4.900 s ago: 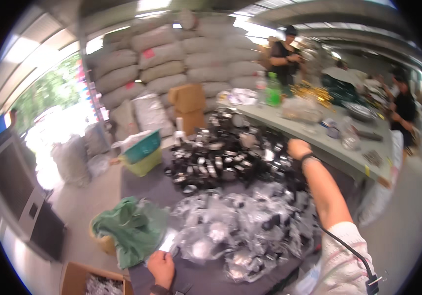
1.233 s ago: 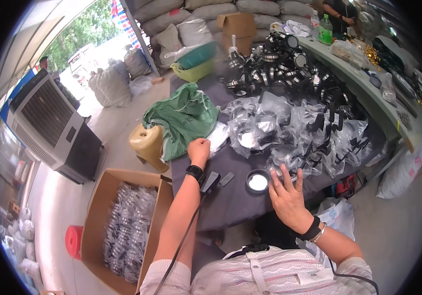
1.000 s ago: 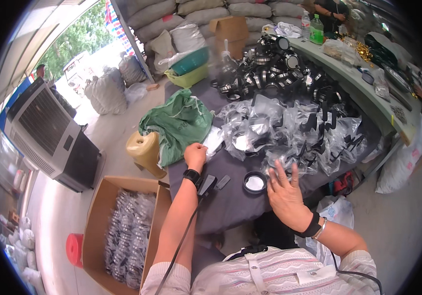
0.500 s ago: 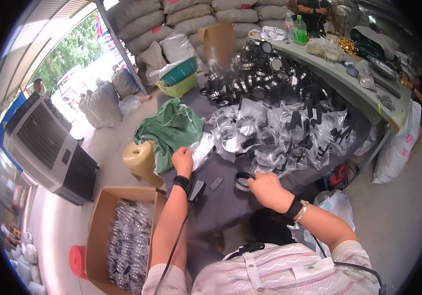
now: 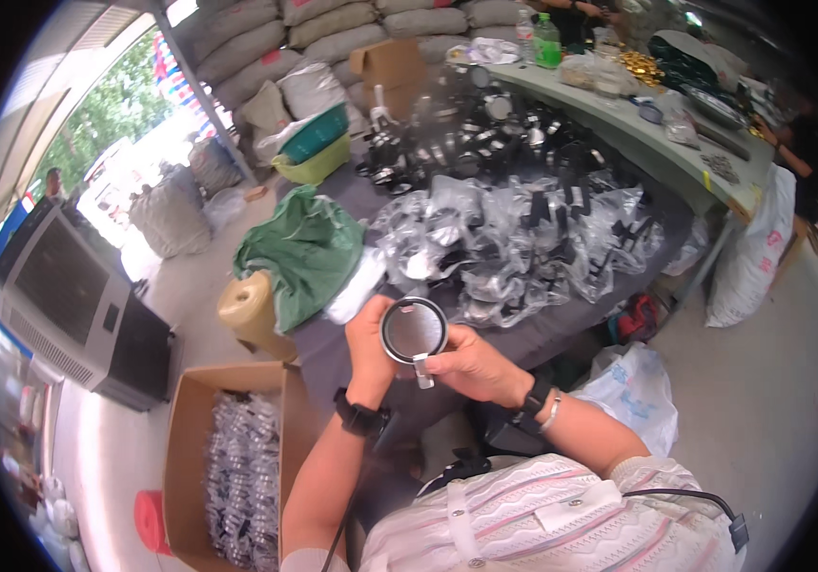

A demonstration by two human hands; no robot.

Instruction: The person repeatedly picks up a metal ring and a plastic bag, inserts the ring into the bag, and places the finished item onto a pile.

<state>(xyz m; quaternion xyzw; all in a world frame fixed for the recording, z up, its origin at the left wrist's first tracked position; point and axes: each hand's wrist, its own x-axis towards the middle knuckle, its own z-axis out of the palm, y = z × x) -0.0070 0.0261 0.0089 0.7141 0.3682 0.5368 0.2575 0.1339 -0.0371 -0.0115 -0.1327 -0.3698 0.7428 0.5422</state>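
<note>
A small round metal strainer (image 5: 413, 331) with a black rim and a short tab is held up in front of me over the dark table (image 5: 571, 319). My left hand (image 5: 369, 345) grips its left side and back. My right hand (image 5: 471, 364) holds its lower right edge near the tab. Beyond the hands, a heap of clear plastic bags with black parts (image 5: 514, 248) covers the middle of the table.
An open cardboard box (image 5: 228, 458) full of bagged parts stands on the floor at my lower left. A green cloth (image 5: 304, 248) and a tan roll (image 5: 252, 310) sit at the table's left end. A grey machine (image 5: 75, 296) is far left; stacked sacks (image 5: 333, 29) behind.
Both hands left the table top and came together. The round strainer that lay on the table is now lifted and held between them. My view tilted slightly upward.
</note>
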